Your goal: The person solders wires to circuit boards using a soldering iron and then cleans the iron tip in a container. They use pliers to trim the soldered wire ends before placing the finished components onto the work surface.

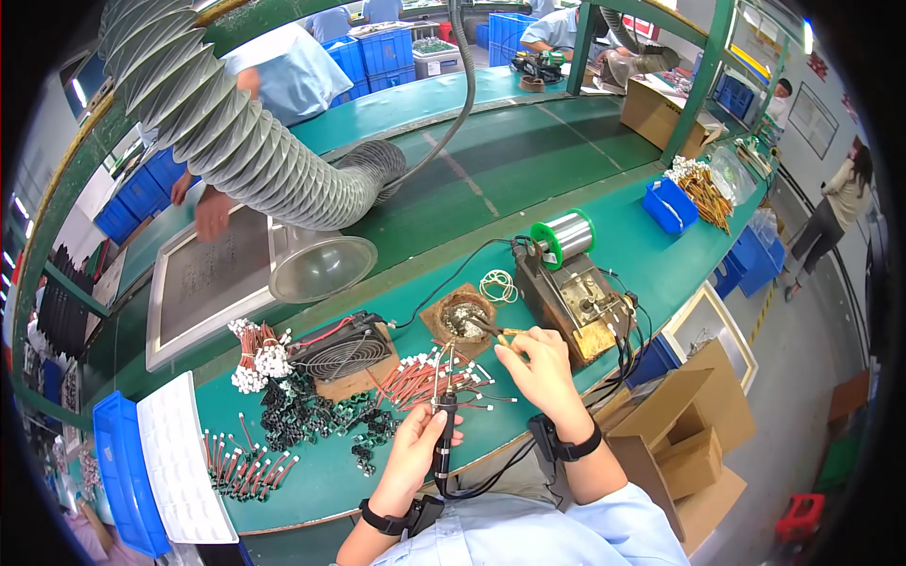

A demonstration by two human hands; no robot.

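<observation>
My left hand (412,443) is wrapped round the black handle of a soldering iron (444,439), held upright with its metal end pointing away from me. My right hand (540,366) is closed on a pair of pliers (507,333) with yellowish handles. Their dark jaws reach over a square brown holder (439,316) whose round hollow contains silvery solder scraps (464,319). Red-brown wire leads (425,379) with white connectors lie in a heap beside the iron. Whether the jaws grip anything is too small to tell.
A solder spool (566,236) sits on a metal feeder at the right. Dark small parts (307,415), a fan (349,357) and a white tray (184,462) lie left. A ribbed duct (255,141) hangs ahead, near another person's hand (213,213). Cardboard boxes (694,453) stand right.
</observation>
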